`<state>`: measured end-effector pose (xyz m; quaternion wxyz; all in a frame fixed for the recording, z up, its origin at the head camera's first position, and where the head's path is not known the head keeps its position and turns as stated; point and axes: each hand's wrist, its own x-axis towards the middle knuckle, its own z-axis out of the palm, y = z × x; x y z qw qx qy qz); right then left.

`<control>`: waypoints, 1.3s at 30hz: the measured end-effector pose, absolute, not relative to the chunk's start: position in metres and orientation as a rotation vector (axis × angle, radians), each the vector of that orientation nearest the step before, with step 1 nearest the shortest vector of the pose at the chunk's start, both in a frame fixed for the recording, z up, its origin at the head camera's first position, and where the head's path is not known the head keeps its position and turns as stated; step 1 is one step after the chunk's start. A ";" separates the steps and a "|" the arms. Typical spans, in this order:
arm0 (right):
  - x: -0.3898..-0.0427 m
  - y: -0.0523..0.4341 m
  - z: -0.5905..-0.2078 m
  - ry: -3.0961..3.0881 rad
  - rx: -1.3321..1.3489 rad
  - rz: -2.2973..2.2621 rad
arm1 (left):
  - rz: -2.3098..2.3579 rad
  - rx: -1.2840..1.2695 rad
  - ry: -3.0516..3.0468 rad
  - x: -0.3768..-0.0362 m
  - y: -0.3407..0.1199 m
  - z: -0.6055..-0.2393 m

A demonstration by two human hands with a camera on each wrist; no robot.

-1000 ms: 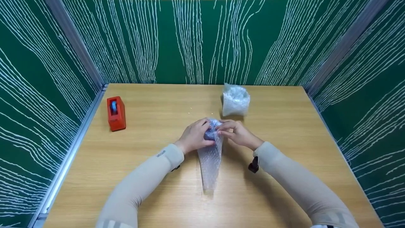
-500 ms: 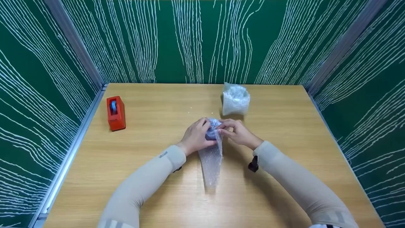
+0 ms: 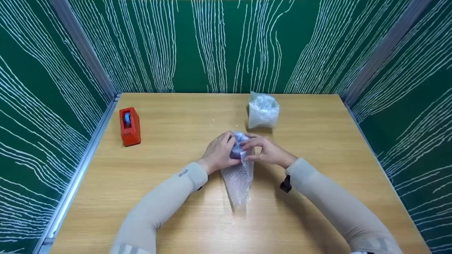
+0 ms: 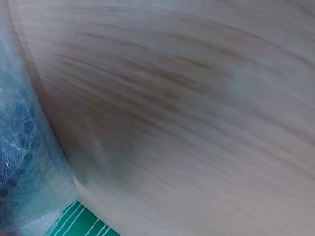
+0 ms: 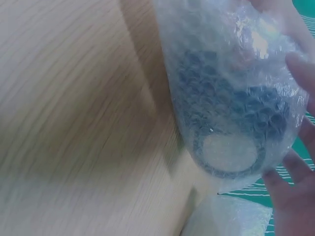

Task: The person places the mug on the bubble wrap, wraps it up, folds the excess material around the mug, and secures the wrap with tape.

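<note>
Both hands meet at the middle of the wooden table (image 3: 169, 169), working 1 bundle. The left hand (image 3: 219, 152) curls round the bubble wrap (image 3: 239, 180) from its side, fingers clasped over the dark blue object (image 3: 235, 151) inside. The right hand (image 3: 263, 150) pinches the wrap's upper edge from the other side, thumb and fingers closed on the film. The bundle sits on the table between the 2 hands, its loose tail trailing toward the person in a narrow, tapering strip.

Around it: an orange tape dispenser (image 3: 129, 126) stands well apart at the left edge, beside the metal rail. A second wad of bubble wrap (image 3: 262, 111) rests just behind the right hand, near the far edge, close but not touching. Green panels with white wavy lines wall in 3 sides.

The right wrist view gets closest: clear, dimpled film (image 5: 231, 88) stretched over a dark, rounded shape with a pale ring at its base (image 5: 230, 153), possibly a cup's rim, though the blur leaves that unsure. Fingertips (image 5: 290, 196) press the film's lower right. The left wrist view shows mostly blurred wood grain, with a sliver of bubbled wrap (image 4: 24, 162) at the left edge. Both sleeves are pale beige.
</note>
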<state>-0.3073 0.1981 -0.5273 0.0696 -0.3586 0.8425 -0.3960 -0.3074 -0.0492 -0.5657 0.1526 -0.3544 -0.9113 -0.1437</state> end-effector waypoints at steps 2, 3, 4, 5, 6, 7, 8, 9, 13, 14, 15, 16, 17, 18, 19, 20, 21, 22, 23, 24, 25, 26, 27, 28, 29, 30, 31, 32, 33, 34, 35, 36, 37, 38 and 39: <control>-0.308 0.196 -0.528 2.577 -1.129 -1.159 | -0.375 -1.013 -2.607 -0.307 -0.048 -0.567; -0.308 0.194 -0.527 2.600 -1.153 -1.149 | -0.363 -1.009 -2.603 -0.306 -0.048 -0.568; -0.309 0.193 -0.527 2.622 -1.185 -1.145 | -0.355 -1.007 -2.598 -0.306 -0.047 -0.568; -0.309 0.192 -0.527 2.640 -1.208 -1.149 | -0.356 -1.003 -2.592 -0.306 -0.047 -0.569; -0.309 0.191 -0.527 2.648 -1.209 -1.164 | -0.353 -0.997 -2.590 -0.306 -0.047 -0.569; -0.308 0.190 -0.527 2.655 -1.199 -1.180 | -0.352 -0.994 -2.586 -0.306 -0.046 -0.570; -0.308 0.189 -0.527 2.661 -1.170 -1.196 | -0.351 -0.992 -2.582 -0.306 -0.046 -0.571; -0.308 0.189 -0.527 2.661 -1.135 -1.212 | -0.348 -0.989 -2.579 -0.306 -0.046 -0.571; -0.307 0.185 -0.530 2.680 -1.054 -1.268 | -0.333 -0.982 -2.581 -0.307 -0.047 -0.572; -0.307 0.184 -0.530 2.688 -1.053 -1.275 | -0.324 -0.984 -2.586 -0.307 -0.047 -0.572; -0.307 0.183 -0.531 2.699 -1.068 -1.278 | -0.317 -0.989 -2.592 -0.307 -0.048 -0.572; -0.307 0.182 -0.531 2.712 -1.091 -1.280 | -0.318 -1.001 -2.597 -0.307 -0.048 -0.571; -0.307 0.182 -0.531 2.719 -1.097 -1.279 | -0.329 -1.018 -2.605 -0.307 -0.050 -0.570; -0.307 0.181 -0.531 2.727 -1.104 -1.279 | -0.347 -1.040 -2.617 -0.308 -0.051 -0.568; -0.306 0.181 -0.531 2.736 -1.109 -1.277 | -0.369 -1.068 -2.628 -0.309 -0.053 -0.567; -0.306 0.181 -0.532 2.744 -1.103 -1.277 | -0.396 -1.097 -2.642 -0.310 -0.056 -0.565; -0.306 0.181 -0.532 2.752 -1.092 -1.280 | -0.428 -1.128 -2.656 -0.311 -0.059 -0.562; -0.306 0.181 -0.532 2.758 -1.076 -1.285 | -0.465 -1.160 -2.667 -0.312 -0.062 -0.560; -0.306 0.181 -0.532 2.764 -1.053 -1.289 | -0.500 -1.190 -2.680 -0.314 -0.064 -0.558; -0.305 0.181 -0.532 2.771 -1.032 -1.297 | -0.526 -1.216 -2.688 -0.315 -0.067 -0.556; -0.306 0.181 -0.533 2.777 -1.015 -1.303 | -0.554 -1.242 -2.690 -0.317 -0.069 -0.554; -0.306 0.181 -0.533 2.784 -0.998 -1.309 | -0.585 -1.263 -2.691 -0.318 -0.071 -0.552; -0.306 0.181 -0.533 2.787 -0.987 -1.317 | -0.620 -1.278 -2.688 -0.318 -0.072 -0.551; -0.306 0.180 -0.534 2.792 -0.979 -1.325 | -0.652 -1.283 -2.690 -0.319 -0.073 -0.549; -0.307 0.179 -0.535 2.791 -0.970 -1.340 | -0.683 -1.280 -2.695 -0.319 -0.073 -0.548; -0.307 0.179 -0.535 2.787 -0.963 -1.357 | -0.714 -1.270 -2.702 -0.319 -0.073 -0.548; -0.308 0.178 -0.535 2.785 -0.956 -1.370 | -0.740 -1.254 -2.710 -0.318 -0.073 -0.547; -0.309 0.178 -0.536 2.784 -0.949 -1.381 | -0.758 -1.232 -2.722 -0.317 -0.073 -0.546; -0.309 0.177 -0.536 2.782 -0.941 -1.390 | -0.776 -1.209 -2.736 -0.317 -0.072 -0.546; -0.310 0.176 -0.536 2.782 -0.932 -1.397 | -0.785 -1.186 -2.749 -0.316 -0.071 -0.545; -0.310 0.176 -0.536 2.776 -0.919 -1.405 | -0.794 -1.166 -2.758 -0.315 -0.070 -0.545; -0.310 0.175 -0.536 2.775 -0.908 -1.408 | -0.797 -1.145 -2.769 -0.315 -0.069 -0.544; -0.311 0.175 -0.536 2.775 -0.896 -1.410 | -0.801 -1.128 -2.776 -0.314 -0.068 -0.544; -0.311 0.175 -0.536 2.774 -0.886 -1.414 | -0.808 -1.113 -2.783 -0.314 -0.066 -0.543; -0.312 0.174 -0.535 2.771 -0.875 -1.417 | -0.819 -1.101 -2.786 -0.314 -0.065 -0.543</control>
